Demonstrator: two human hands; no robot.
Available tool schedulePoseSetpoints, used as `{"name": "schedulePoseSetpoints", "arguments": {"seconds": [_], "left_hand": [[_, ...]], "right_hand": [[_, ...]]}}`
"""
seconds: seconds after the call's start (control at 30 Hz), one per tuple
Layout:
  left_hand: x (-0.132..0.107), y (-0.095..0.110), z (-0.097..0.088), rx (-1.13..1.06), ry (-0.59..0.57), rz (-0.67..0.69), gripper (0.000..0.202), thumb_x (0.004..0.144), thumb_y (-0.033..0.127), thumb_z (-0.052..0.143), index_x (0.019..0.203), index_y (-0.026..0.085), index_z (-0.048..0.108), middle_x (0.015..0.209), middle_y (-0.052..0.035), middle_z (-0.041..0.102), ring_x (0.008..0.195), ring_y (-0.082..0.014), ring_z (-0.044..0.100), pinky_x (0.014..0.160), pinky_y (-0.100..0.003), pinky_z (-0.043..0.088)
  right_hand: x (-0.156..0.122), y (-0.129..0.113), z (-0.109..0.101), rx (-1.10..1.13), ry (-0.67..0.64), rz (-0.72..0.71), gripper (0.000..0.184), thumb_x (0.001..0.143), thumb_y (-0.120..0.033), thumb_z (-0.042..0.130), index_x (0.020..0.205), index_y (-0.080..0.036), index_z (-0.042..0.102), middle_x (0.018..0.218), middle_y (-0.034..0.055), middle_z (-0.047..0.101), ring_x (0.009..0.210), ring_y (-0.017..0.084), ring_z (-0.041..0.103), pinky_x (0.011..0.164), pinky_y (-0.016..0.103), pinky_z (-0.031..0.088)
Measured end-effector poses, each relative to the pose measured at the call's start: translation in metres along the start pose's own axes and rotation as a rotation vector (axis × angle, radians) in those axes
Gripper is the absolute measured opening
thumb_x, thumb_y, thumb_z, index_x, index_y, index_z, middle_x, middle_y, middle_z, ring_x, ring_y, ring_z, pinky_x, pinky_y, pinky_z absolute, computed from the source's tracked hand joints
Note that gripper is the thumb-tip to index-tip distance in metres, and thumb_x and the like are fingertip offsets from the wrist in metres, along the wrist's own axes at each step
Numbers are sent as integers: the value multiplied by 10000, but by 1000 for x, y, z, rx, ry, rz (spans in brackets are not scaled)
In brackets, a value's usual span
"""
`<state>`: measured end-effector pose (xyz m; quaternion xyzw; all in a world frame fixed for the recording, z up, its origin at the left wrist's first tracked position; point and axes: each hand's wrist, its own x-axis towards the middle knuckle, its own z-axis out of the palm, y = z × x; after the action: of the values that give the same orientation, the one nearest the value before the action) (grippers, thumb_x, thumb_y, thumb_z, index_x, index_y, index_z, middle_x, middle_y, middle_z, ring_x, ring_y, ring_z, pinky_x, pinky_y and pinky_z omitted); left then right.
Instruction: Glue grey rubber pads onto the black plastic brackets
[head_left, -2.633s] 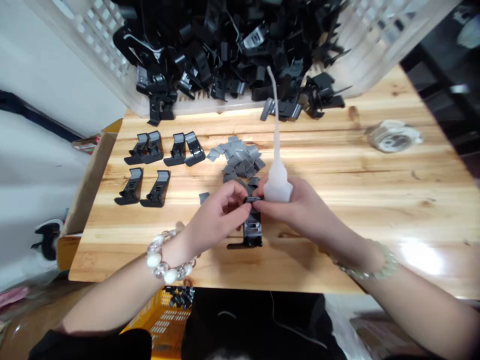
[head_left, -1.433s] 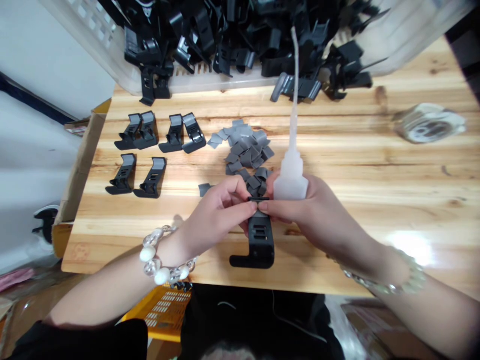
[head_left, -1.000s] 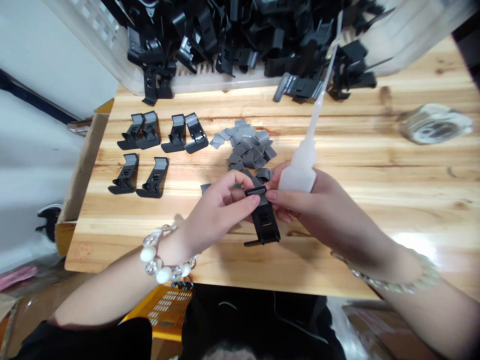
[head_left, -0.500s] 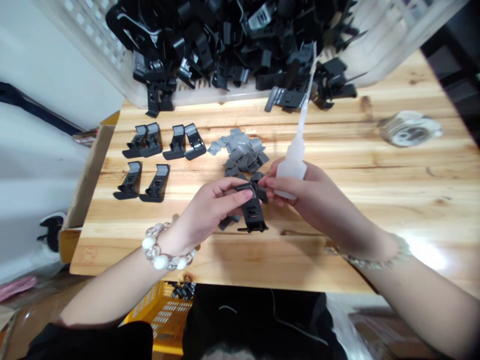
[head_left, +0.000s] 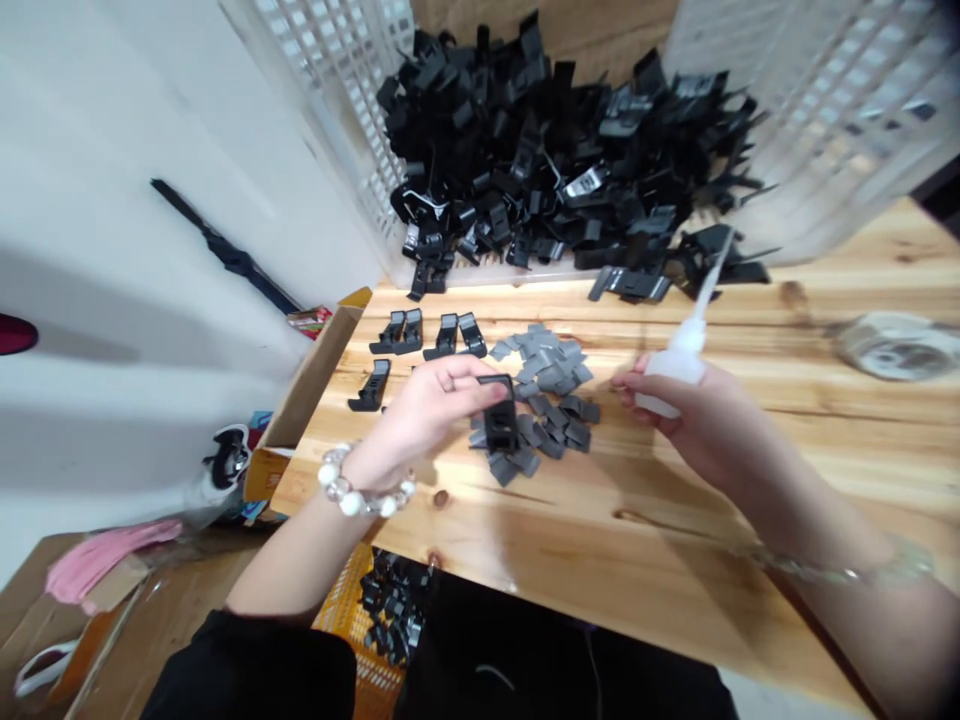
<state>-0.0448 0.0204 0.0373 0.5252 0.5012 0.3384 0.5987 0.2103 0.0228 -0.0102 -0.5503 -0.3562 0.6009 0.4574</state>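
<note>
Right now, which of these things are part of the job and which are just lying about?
In use: left hand holding a black plastic clip; right hand holding a white squeeze bottle; grey pads.
Lying about: white crate of clips; clear tape roll.

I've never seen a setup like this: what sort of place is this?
Probably an assembly workshop: a wooden workbench, a white lattice crate heaped with black plastic parts, a pile of grey pads, and a squeeze bottle in the right hand.

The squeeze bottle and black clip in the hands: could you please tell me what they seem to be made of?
The squeeze bottle looks like milky translucent plastic, with light glowing through it. The black clip looks like moulded plastic, dull-finished with formed slots; the picture cannot settle that.
</note>
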Motion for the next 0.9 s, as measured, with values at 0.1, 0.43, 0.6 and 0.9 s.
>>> {"name": "schedulePoseSetpoints", "arguments": {"seconds": [0.1, 0.43, 0.6, 0.9], "left_hand": [[15, -5, -32, 326, 94, -63, 196, 776, 305, 723, 889, 153, 672, 690, 11, 671, 578, -79, 596, 575, -204, 474], [23, -1, -74, 939, 312, -93, 392, 868, 441, 582, 1157, 177, 562, 1071, -105, 727, 993, -220, 683, 857, -303, 511], [54, 23, -104, 1179, 450, -223, 657, 873, 607, 498, 1271, 85, 500, 1305, -234, 614, 1209, -347, 584, 980, -392, 445], [96, 15, -86, 1359, 163, -342, 914, 731, 834, 444, 1314, 131, 492, 1313, -199, 627, 1145, -349, 630, 880, -351, 479]], "right_hand": [[-1, -1, -2, 10, -3, -9, 191, 639, -276, 781, 702, -193, 620, 716, 11, 593, 654, 113, 495, 533, 236, 361], [-4, 0, -2, -13, -32, -31, 226, 656, -317, 766, 725, -190, 593, 782, 42, 622, 698, 142, 518, 567, 274, 370], [-6, -2, 1, 16, -30, -20, 266, 621, -307, 789, 736, -190, 580, 699, 16, 593, 649, 129, 488, 541, 267, 347], [-7, -1, 1, 21, -56, -42, 276, 657, -307, 794, 781, -182, 581, 694, 4, 591, 632, 116, 491, 542, 257, 359]]}}
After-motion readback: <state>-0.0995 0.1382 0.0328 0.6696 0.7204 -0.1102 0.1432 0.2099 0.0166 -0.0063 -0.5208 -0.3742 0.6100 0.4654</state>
